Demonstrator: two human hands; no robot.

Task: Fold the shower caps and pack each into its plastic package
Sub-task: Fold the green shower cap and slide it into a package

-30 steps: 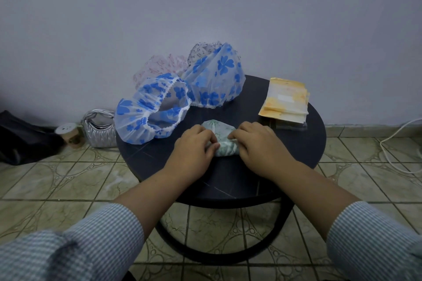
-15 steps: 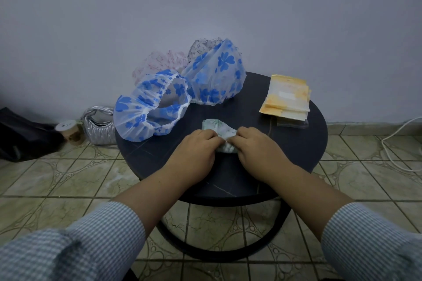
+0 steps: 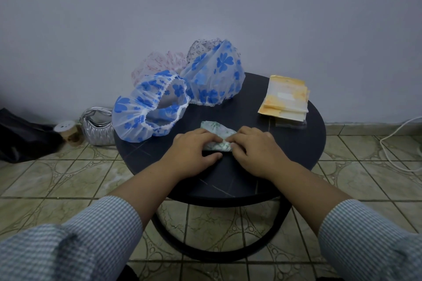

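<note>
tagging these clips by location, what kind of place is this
Probably a room in a home, not a workshop: a small round black table against a plain wall, patterned floor tiles, and a silver handbag on the floor.

Left hand (image 3: 194,150) and right hand (image 3: 255,150) pinching a folded green-print shower cap (image 3: 215,131) on the round dark counter (image 3: 296,143), blue-flowered caps (image 3: 150,107) beyond the grip, yellow packages (image 3: 285,98) beyond it to the right

Five shower caps (image 3: 214,131), two hands (image 3: 194,150)
</note>
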